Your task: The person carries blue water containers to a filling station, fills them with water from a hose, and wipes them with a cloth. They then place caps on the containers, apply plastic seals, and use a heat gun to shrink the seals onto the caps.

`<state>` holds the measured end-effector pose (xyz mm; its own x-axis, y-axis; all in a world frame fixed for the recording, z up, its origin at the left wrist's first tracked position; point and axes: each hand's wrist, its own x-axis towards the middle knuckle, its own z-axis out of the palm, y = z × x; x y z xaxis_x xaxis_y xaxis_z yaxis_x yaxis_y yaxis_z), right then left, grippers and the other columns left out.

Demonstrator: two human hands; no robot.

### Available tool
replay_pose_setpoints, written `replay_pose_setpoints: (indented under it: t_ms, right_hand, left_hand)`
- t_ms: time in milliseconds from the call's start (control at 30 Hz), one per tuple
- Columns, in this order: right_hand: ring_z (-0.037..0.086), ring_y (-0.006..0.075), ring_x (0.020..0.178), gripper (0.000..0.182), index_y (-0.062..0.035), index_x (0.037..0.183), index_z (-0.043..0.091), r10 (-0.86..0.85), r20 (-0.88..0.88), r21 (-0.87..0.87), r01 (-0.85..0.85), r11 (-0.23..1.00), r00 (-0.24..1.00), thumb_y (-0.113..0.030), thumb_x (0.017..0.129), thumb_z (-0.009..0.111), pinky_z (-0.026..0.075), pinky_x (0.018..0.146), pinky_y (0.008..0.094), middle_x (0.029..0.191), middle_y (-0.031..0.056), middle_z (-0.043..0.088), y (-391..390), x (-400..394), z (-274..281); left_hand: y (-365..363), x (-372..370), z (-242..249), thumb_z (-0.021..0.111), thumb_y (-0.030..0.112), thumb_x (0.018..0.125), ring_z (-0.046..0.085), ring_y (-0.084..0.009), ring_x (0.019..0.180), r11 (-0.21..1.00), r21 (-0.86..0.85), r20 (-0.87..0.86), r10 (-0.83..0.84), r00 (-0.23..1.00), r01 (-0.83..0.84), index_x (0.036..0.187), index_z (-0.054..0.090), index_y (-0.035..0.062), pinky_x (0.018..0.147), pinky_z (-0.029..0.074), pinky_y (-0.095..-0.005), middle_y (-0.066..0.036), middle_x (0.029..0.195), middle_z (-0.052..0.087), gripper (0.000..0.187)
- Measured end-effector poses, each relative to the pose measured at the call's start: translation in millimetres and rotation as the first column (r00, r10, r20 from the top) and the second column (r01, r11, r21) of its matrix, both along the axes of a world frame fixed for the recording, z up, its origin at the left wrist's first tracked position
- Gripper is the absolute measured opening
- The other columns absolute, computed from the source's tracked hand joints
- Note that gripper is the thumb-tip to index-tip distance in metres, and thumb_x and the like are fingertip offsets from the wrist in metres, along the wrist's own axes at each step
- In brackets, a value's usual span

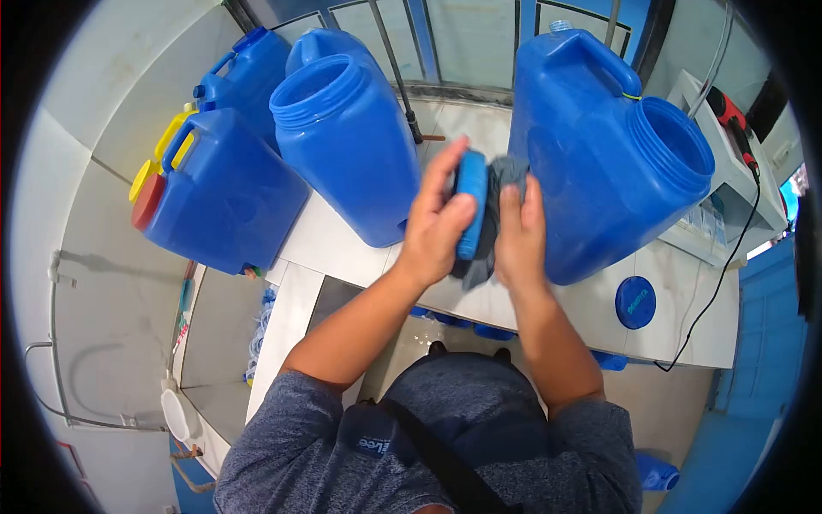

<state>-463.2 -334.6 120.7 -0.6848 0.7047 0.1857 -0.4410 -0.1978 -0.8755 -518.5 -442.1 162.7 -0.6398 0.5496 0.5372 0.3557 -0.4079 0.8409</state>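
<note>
Big blue jug (591, 163) right of ctr, w/ handle & wide threaded mouth uncapped; another open blue jug (342, 154) left of ctr, also no cap. Insides show only dark blue wall; can't tell if anything's at the btm of either. Far left of frame: jug w/ red cap (148, 202), yellow container (174, 133) partly behind it, capped blue jug (248, 81) in upper left.

Person's left hand (438, 218) grips a blue cap (471, 204), held on edge mid-frame, fingers & thumb on opp. sides. Right hand (521, 236) is closed on a grey cloth (481, 267), bunched against the cap's right side. Cap's inner face is hidden by cloth; fingers a bit blurred.

Jug behind the open left one mostly blocked. Blue items under the counter, btm ctr, cut off by its edge; can't ID. Frame corners black.

Pale tiled counter (676, 321) runs across the mid-frame; on it, lower right, a blue lid (635, 302) w/ lettering, too small to read for sure. Red-and-black tool (730, 120) w/ black cord at right, on white unit. Paneled wall w/ blue strips up top.
</note>
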Motion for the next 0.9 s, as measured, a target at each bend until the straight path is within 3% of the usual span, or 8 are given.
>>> replay_pose_setpoints:
  t_ms: [100,200,300,400,600,733,800,900]
  right_hand:
    - [0.056,0.0289,0.113,0.024,-0.0024,0.122,0.059,-0.010,-0.026,0.488,0.022,0.873,1.000,-0.009,0.099,0.053,0.043,0.099,0.0361,0.119,0.0158,0.058,13.4,0.2,28.1]
    - [0.055,0.0302,0.112,0.026,-0.0112,0.113,0.067,0.052,-0.087,0.789,0.037,0.613,0.995,-0.006,0.088,0.065,0.045,0.097,0.0382,0.119,0.0101,0.058,2.5,4.0,58.1]
    - [0.053,0.0288,0.110,0.034,-0.0192,0.106,0.072,0.075,-0.058,0.971,0.039,0.236,0.995,-0.005,0.075,0.071,0.046,0.095,0.0394,0.118,0.0043,0.058,-11.1,17.3,63.1]
    - [0.053,0.0276,0.107,0.033,-0.0253,0.097,0.075,0.059,-0.132,0.990,0.128,0.063,0.990,-0.006,0.071,0.074,0.046,0.091,0.0396,0.115,0.0016,0.059,-8.9,29.6,43.7]
    - [0.052,0.0323,0.113,0.034,-0.0106,0.113,0.062,-0.099,-0.388,0.767,0.381,0.517,0.916,0.005,0.083,0.063,0.043,0.098,0.0406,0.123,0.0115,0.054,-14.6,14.1,-4.7]
    - [0.051,0.0245,0.118,0.028,-0.0025,0.121,0.050,-0.061,-0.277,0.608,0.224,0.762,0.959,0.006,0.095,0.045,0.037,0.106,0.0357,0.132,0.0159,0.046,-18.1,11.6,18.2]
    - [0.052,0.0256,0.116,0.028,-0.0031,0.121,0.052,-0.064,-0.232,0.586,0.192,0.787,0.970,0.005,0.094,0.048,0.039,0.104,0.0364,0.129,0.0164,0.048,-8.4,18.7,16.6]
    - [0.054,0.0263,0.113,0.029,-0.0032,0.119,0.057,-0.105,-0.132,0.652,0.166,0.739,0.986,0.003,0.092,0.050,0.042,0.101,0.0360,0.124,0.0167,0.052,5.9,39.9,14.2]
  left_hand:
    - [7.1,15.9,-7.1,0.046,0.031,0.102,0.041,-0.0243,0.137,0.997,-0.073,0.240,0.027,0.970,-0.010,0.150,0.035,0.0020,0.114,0.030,-0.0340,-0.014,0.149,0.041,0.057]
    - [17.6,-1.6,-8.0,0.047,0.049,0.098,0.060,-0.0296,0.116,0.947,0.321,0.789,-0.278,0.547,0.018,0.132,0.054,0.0108,0.099,0.048,-0.0414,-0.010,0.129,0.060,0.052]
    - [2.6,-32.1,-14.1,0.048,0.056,0.095,0.062,-0.0304,0.113,0.622,0.693,0.573,-0.782,0.245,0.364,0.126,0.058,0.0100,0.099,0.048,-0.0437,-0.011,0.121,0.064,0.057]
    - [-12.9,-17.3,8.1,0.045,0.062,0.092,0.063,-0.0311,0.110,0.846,0.525,0.764,-0.517,0.387,0.094,0.125,0.060,0.0063,0.098,0.049,-0.0458,-0.013,0.117,0.065,0.067]
    - [-22.6,-6.1,11.8,0.031,0.062,0.099,0.058,-0.0302,0.119,0.842,0.540,0.710,-0.448,0.544,-0.011,0.137,0.051,0.0092,0.102,0.046,-0.0472,-0.012,0.129,0.060,0.068]
    - [-41.7,-9.5,21.9,0.036,0.072,0.095,0.054,-0.0278,0.123,0.865,0.502,0.626,-0.354,0.695,-0.012,0.142,0.045,0.0094,0.106,0.044,-0.0476,-0.012,0.132,0.056,0.079]
    - [-68.7,-20.4,45.0,0.057,0.079,0.080,0.049,-0.0281,0.126,0.939,0.309,0.172,0.101,0.980,-0.151,0.146,0.034,0.0108,0.106,0.043,-0.0477,-0.012,0.135,0.048,0.098]
    - [-105.3,-76.8,94.5,0.076,0.074,0.067,0.046,-0.0301,0.127,0.816,0.364,-0.348,0.567,0.747,-0.450,0.138,0.034,0.0088,0.106,0.042,-0.0452,-0.018,0.141,0.041,0.105]
